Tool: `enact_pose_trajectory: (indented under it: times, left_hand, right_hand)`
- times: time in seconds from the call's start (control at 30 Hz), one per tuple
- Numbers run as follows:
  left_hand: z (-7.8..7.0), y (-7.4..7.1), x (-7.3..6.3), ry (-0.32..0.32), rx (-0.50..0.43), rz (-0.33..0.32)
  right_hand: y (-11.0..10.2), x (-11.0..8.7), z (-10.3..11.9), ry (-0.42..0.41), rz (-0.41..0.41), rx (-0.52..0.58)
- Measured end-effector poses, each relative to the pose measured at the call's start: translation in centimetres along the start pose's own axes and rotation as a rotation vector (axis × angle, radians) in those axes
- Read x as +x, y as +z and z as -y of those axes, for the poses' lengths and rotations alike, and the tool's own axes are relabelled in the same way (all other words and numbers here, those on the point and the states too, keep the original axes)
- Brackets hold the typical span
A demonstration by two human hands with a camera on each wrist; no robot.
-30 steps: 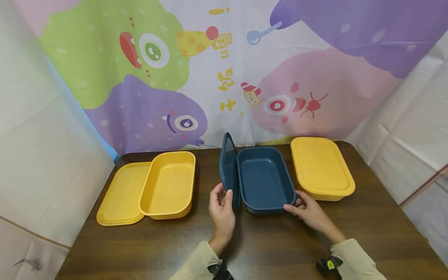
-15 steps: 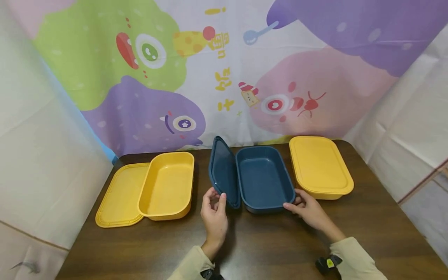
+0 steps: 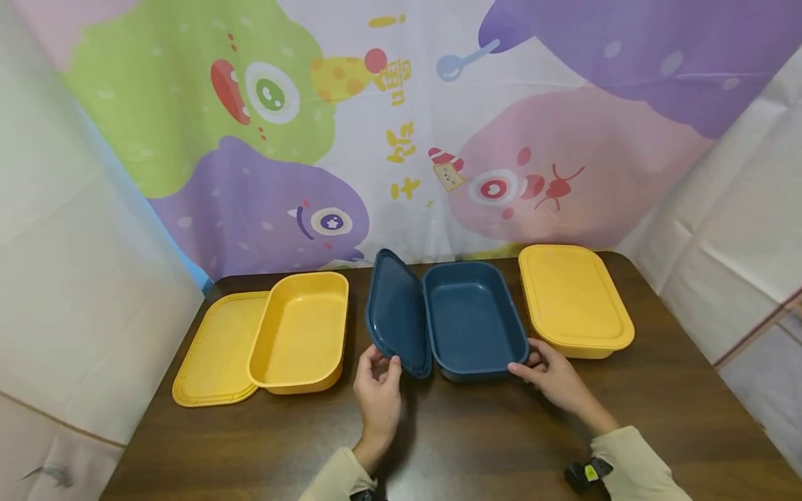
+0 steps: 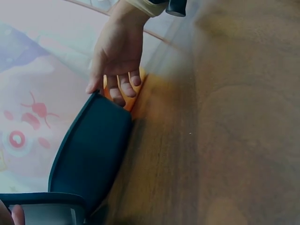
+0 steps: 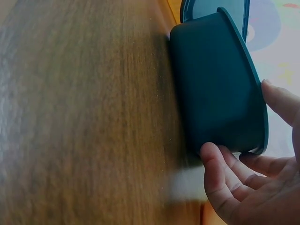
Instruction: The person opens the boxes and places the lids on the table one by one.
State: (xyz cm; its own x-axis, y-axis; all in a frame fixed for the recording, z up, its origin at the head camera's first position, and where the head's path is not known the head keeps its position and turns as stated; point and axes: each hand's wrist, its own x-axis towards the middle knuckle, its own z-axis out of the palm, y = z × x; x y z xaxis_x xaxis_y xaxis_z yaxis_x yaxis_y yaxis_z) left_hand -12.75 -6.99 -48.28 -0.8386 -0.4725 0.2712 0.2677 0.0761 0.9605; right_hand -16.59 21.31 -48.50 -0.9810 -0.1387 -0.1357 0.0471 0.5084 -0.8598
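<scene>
My left hand (image 3: 379,396) pinches the near left corner of a dark blue lid (image 3: 397,313), thumb on the near side. The lid leans to the left at a slant, its right edge down along the side of a matching dark blue food container (image 3: 476,323). That container stands open on the table with nothing inside. My right hand (image 3: 557,376) holds its near right corner. In the right wrist view the thumb of my right hand (image 5: 262,187) lies at the rim of the container (image 5: 220,84), the other fingers against its wall.
To the left, an uncovered yellow container (image 3: 301,330) partly overlaps a flat yellow lid (image 3: 219,355). A lidded yellow container (image 3: 576,299) stands to the right of the blue one. A printed cloth (image 3: 401,125) hangs behind the brown table (image 3: 476,445).
My left hand has moved left and toward me, tipping the blue lid from nearly upright to a leftward slant. The right hand stays at the blue container's corner.
</scene>
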Motion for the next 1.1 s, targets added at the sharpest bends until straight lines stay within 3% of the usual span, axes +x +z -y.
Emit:
enact_pose_trajectory:
  times: [0.17, 0.67, 1.1]
  left_hand:
    - [0.2, -0.3, 0.0, -0.05, 0.017, 0.018]
    - [0.4, -1.3, -0.4, -0.208, -0.107, 0.015]
    - [0.8, -2.2, -0.4, -0.342, -0.08, -0.013]
  right_hand:
    - [-0.1, 0.0, 0.1, 0.005, -0.006, -0.006]
    - [-0.1, 0.1, -0.2, -0.007, -0.01, -0.015]
    - [0.0, 0.1, -0.4, 0.001, -0.01, -0.009]
